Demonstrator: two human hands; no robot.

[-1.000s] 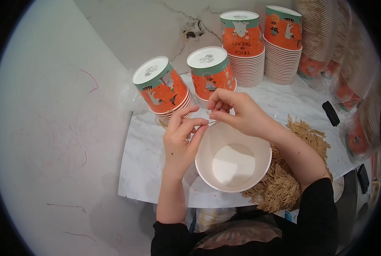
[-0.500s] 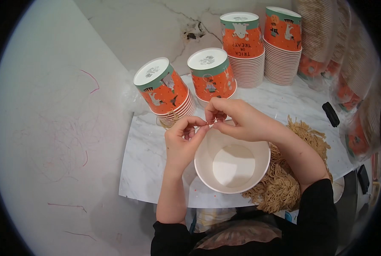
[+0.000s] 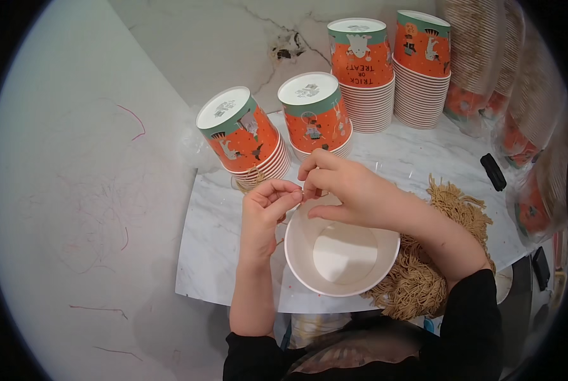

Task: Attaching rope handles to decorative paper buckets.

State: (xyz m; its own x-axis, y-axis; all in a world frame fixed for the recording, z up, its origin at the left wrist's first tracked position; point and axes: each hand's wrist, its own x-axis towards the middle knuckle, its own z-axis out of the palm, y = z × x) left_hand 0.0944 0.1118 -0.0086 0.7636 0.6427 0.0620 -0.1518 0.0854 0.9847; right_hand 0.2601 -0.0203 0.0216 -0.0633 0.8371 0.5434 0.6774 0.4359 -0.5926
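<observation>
Left-hand grip: the left hand has thumb and index finger pressed together on a thin strand, of which only a tiny bit shows at the tips.
Right-hand grip: the right hand is bent, palm down, its fingertips meeting the left ones; the thumb stands apart, lower down. I cannot tell whether the curled fingers hold the strand too.
Strand: at the meeting fingertips, by the bucket's far left rim.
Bucket: one white-lined paper bucket lies below the hands, its round mouth facing the viewer. The right thumb is over its far part, and it is not clear whether they touch.
Cord: a heap of tan cord, fringed and tangled, lies just right of the bucket, partly covered by the right forearm.
Loops: a few tan loops are at the foot of the left stack, near the left hand.
Stacks: four stacks of nested buckets stand upside down beyond the hands, orange with a green band and white base. The left stack and middle stack are nearer; two taller stacks stand behind, to the right.
Wrapped buckets: more, in clear plastic, line the right edge.
Table: white with grey marbling; a small black object lies on its right side.
Left wall: a pale surface with red scribbled lines.
Sleeves: black, ending around the elbows.
</observation>
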